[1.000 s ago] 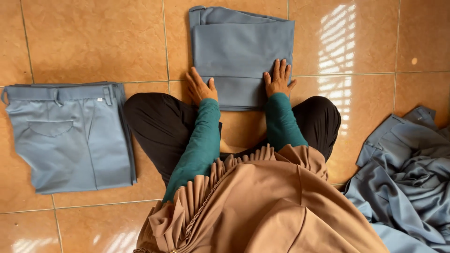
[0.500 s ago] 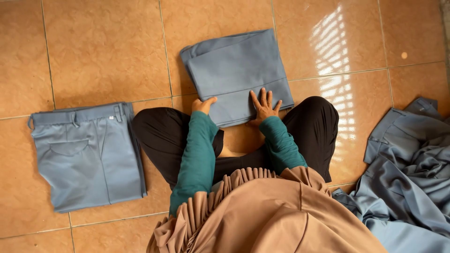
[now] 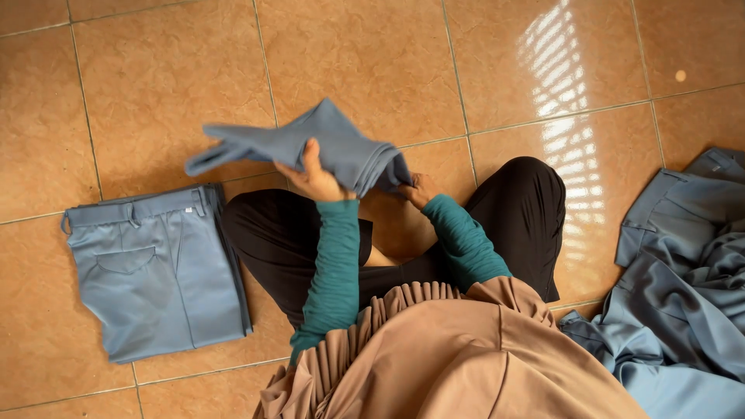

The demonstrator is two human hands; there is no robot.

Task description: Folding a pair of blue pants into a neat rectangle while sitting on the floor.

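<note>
Folded blue trousers [image 3: 326, 147] lifted off floor, long axis 9-to-3. My left hand [image 3: 314, 177] grips middle; right hand [image 3: 417, 188] pinches 3 o'clock end. Folded pair [image 3: 155, 268] at 8 o'clock.

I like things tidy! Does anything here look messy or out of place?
Yes: the crumpled heap of blue-grey cloth garments at the right sprawls unfolded on the orange tiled floor, unlike the neatly folded blue-grey trousers at the left.

We seem to be in a home: glossy orange floor tiles [image 3: 372, 62], sunlight patches [image 3: 566, 101], laundry heaped [image 3: 683, 295] at the floor's right edge.
</note>
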